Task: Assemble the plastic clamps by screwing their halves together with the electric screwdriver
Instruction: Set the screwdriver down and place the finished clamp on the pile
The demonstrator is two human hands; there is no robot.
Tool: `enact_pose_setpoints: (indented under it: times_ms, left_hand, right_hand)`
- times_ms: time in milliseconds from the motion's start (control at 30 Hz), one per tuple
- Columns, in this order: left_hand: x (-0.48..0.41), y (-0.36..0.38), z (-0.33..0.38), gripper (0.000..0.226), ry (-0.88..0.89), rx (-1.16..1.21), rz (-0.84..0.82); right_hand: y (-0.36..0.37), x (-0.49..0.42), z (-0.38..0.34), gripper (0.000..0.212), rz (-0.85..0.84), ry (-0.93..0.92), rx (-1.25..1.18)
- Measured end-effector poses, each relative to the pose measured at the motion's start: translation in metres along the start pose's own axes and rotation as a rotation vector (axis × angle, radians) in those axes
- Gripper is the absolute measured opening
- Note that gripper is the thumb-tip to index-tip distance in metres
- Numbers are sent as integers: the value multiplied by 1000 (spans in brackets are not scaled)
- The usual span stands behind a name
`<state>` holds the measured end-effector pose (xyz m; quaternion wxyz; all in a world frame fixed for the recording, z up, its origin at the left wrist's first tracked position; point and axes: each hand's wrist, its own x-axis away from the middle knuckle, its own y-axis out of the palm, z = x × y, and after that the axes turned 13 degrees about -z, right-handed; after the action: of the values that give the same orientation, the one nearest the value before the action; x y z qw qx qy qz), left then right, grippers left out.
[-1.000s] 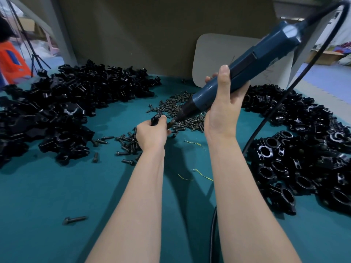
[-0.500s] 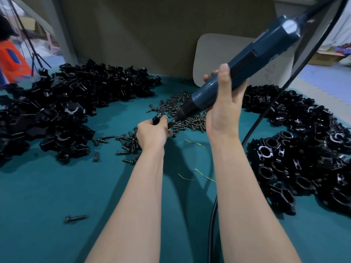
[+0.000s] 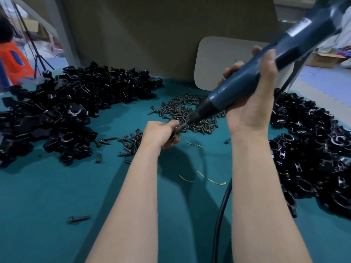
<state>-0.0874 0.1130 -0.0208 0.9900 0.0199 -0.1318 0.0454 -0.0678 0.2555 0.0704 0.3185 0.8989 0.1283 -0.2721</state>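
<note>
1. broadly, a teal table carries heaps of black clamp parts at left and right.
2. the right hand grasps the blue electric screwdriver, tilted, tip down-left.
3. the left hand pinches a small dark piece at that tip, near the loose screws.

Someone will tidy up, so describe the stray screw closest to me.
On the teal table, look near-left, in front of the left pile of black clamp parts. The stray screw lies there alone; other screws cluster farther back by the left hand.
</note>
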Motion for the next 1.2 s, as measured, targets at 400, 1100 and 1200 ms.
enact_pose_setpoints:
  times_ms: [400, 1100, 1200]
  left_hand:
    - [2, 10, -8, 57, 436, -430, 169]
    - [13, 56, 0, 95, 523, -644, -70]
    - [20, 89, 5, 88, 511, -557, -239]
  right_hand:
    - [-66, 6, 41, 89, 188, 663, 837]
    - [-45, 10, 22, 30, 4, 596, 1245]
    - [-67, 21, -6, 34, 93, 599, 1317]
